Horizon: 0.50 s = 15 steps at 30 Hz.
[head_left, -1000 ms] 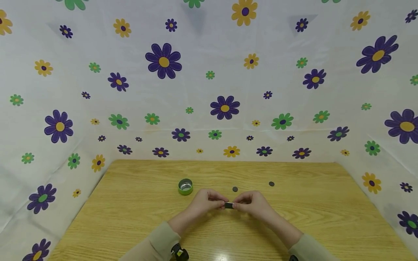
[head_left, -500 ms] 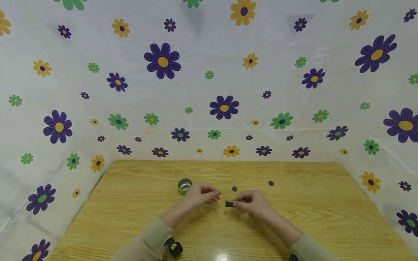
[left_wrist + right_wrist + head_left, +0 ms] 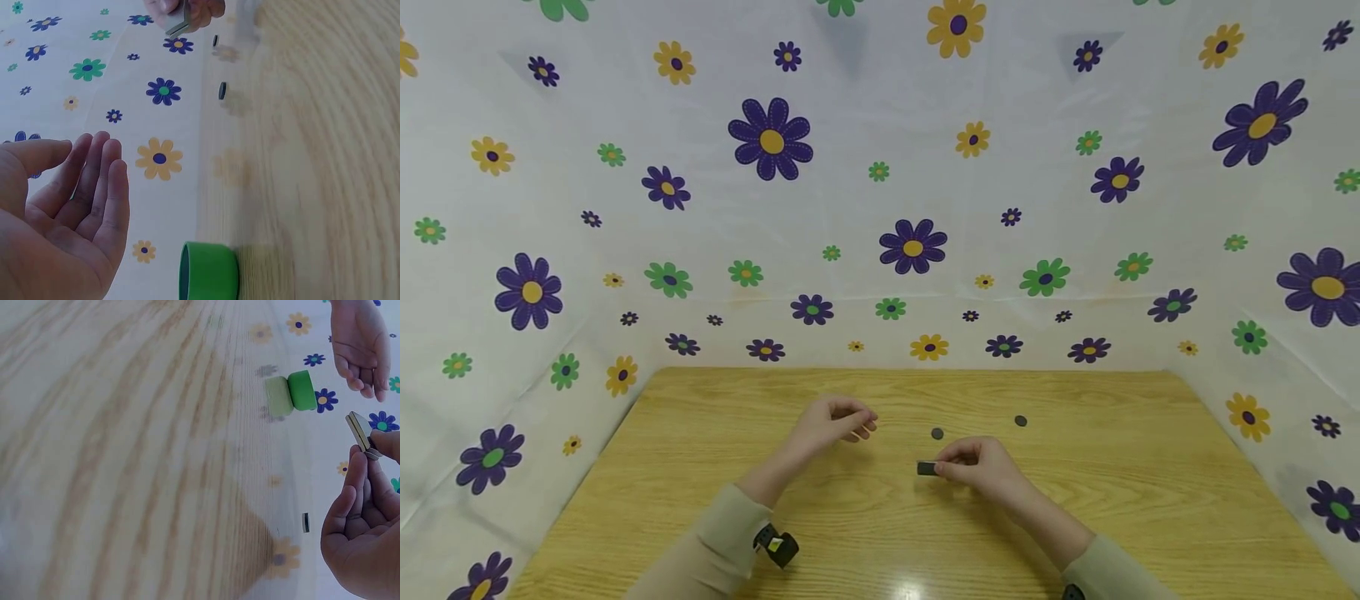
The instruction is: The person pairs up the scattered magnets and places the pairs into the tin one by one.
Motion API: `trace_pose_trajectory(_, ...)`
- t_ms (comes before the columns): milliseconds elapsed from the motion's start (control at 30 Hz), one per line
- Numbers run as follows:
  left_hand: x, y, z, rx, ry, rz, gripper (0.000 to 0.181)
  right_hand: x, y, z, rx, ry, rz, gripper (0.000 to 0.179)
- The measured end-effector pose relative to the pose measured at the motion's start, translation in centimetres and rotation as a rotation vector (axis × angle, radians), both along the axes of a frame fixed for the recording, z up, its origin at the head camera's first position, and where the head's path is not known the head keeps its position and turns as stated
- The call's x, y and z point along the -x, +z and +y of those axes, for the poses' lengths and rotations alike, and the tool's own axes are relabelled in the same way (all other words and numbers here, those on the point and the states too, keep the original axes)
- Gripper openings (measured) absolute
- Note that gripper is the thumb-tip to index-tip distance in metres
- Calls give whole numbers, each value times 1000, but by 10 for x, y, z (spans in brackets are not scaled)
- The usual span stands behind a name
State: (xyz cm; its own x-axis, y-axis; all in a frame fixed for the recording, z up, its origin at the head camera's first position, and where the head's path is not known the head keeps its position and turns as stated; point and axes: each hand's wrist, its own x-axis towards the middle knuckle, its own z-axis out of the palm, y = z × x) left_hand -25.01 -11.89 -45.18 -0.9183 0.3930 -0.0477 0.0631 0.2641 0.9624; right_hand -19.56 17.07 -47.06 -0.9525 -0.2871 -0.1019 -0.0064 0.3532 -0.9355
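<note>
While the right hand (image 3: 985, 468) pinched a small dark rectangular block (image 3: 927, 468) between thumb and fingers, above the wooden surface (image 3: 865, 525), the left hand (image 3: 826, 428) hung released, fingers relaxed, well apart from it. Just beyond the block lay a dark disc (image 3: 937, 433), with a second disc (image 3: 1021, 421) farther right. Near the left hand, a green tin (image 3: 214, 272) stood upright, hidden behind that hand in the head view.

Dark block (image 3: 927, 468), flowered white backdrop (image 3: 850, 200)
</note>
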Motion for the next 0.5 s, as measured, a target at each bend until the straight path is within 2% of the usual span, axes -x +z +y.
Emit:
trace_pose_trajectory(167,4,3,-14,1,45,2,29,0,1,0,2,4,6,22)
trace_pose_trajectory(500,10,0,-40,-27,140,16,29,0,0,-1,-17,5,8,22)
